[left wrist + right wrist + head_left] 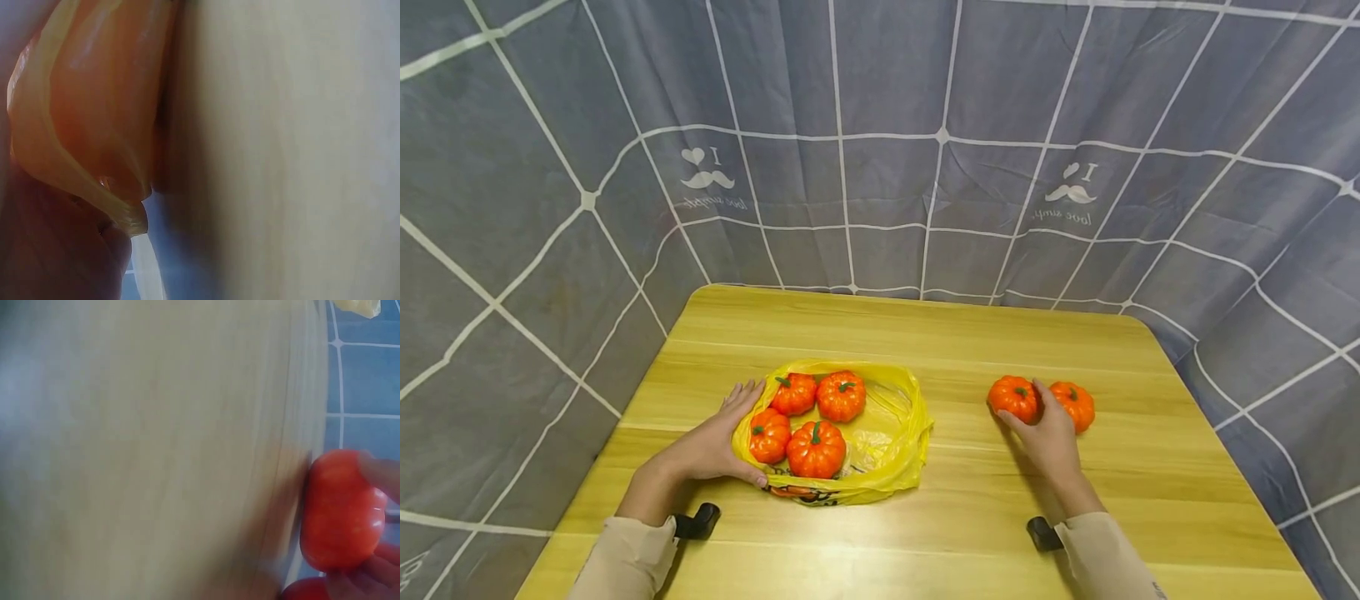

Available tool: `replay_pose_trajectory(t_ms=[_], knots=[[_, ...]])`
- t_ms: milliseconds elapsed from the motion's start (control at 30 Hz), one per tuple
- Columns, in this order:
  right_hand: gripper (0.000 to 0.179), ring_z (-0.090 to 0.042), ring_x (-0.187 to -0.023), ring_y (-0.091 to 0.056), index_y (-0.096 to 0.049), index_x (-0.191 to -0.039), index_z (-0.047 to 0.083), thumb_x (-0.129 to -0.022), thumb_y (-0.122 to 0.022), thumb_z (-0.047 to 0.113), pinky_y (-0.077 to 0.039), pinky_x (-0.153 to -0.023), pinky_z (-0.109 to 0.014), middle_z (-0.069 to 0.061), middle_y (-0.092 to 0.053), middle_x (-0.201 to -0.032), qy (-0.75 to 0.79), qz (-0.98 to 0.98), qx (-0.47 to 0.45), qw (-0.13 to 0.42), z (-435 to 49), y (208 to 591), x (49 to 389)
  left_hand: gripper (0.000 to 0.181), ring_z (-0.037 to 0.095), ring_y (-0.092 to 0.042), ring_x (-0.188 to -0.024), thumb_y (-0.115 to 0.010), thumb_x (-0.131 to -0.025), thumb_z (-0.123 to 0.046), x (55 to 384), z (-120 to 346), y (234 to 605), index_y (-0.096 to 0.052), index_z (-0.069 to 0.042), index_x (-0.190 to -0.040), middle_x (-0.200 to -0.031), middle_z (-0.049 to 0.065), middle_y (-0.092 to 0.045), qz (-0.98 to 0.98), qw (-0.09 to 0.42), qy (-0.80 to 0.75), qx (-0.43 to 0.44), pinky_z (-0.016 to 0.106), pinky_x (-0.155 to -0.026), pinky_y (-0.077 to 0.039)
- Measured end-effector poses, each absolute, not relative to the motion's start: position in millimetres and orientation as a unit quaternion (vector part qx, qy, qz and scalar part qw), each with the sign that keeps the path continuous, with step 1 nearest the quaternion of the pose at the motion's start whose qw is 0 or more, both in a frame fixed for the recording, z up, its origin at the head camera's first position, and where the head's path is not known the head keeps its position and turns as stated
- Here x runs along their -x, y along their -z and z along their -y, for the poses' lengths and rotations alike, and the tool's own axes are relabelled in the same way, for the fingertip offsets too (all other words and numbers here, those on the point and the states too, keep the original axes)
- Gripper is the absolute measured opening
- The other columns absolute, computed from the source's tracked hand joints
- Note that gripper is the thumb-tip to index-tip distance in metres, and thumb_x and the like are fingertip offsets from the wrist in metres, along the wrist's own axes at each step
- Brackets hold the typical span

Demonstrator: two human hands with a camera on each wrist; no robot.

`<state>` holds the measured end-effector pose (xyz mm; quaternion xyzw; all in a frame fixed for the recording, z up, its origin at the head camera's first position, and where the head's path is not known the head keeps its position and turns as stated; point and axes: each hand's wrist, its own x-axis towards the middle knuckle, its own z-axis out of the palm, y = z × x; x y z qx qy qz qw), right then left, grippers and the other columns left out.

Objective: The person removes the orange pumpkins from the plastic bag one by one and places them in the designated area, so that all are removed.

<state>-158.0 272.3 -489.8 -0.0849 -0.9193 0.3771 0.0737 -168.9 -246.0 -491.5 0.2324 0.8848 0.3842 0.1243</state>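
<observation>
Four pumpkins (817, 450) sit in our yellow bag (914, 437), our left hand (718, 437) spread wide against its side; our right hand (1051, 437) grips a fifth pumpkin (1011, 398), right beside a sixth (1077, 404)!

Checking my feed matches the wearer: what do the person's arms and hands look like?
The left hand and right hand wear no gloves. The left sleeve and right sleeve are beige; the right one bears a dark marking, too small to read. The left wrist camera and right wrist camera are black and stubby.
</observation>
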Motion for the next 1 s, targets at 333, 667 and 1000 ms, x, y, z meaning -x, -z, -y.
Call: replay_pose_trajectory(t_ms=[333, 667, 1000], knots=[[0.09, -0.05, -0.131, -0.044, -0.031, -0.154, -0.004, -0.087, -0.081, 0.028, -0.037, -0.106, -0.063, -0.031, -0.043, -0.148, -0.376, 0.92, 0.077, 0.078, -271.2, 488.9, 158.1, 0.143, 0.049, 0.009, -0.148, -0.095, -0.06, -0.05, 169.0, 246.3, 491.3, -0.007, -0.006, -0.162, -0.163, 0.03, 0.002, -0.889, 0.124, -0.376, -0.232, 0.074, -0.11, -0.004], [0.091, -0.048, -0.135, -0.042, -0.04, -0.152, 0.002, -0.079, -0.089, 0.028, -0.035, -0.108, -0.061, -0.026, -0.047, -0.148, -0.374, 0.913, 0.064, 0.149, -258.1, 474.8, 159.0, 0.143, 0.049, 0.01, -0.148, -0.096, -0.06, -0.048, 170.3, 246.3, 488.0, -0.006, -0.004, -0.162, -0.164, 0.03, 0.003, -0.89, 0.125, -0.372, -0.232, 0.073, -0.111, -0.003], [0.098, -0.041, -0.137, -0.043, -0.044, -0.152, 0.007, -0.072, -0.093, 0.035, -0.038, -0.108, -0.058, -0.018, -0.047, -0.151, -0.392, 0.9, -0.064, 0.179, -219.4, 461.9, 157.9, 0.142, 0.049, 0.01, -0.148, -0.096, -0.06, -0.047, 167.7, 246.0, 490.1, -0.007, -0.005, -0.162, -0.164, 0.029, 0.003, -0.889, 0.125, -0.375, -0.23, 0.073, -0.111, -0.004]])
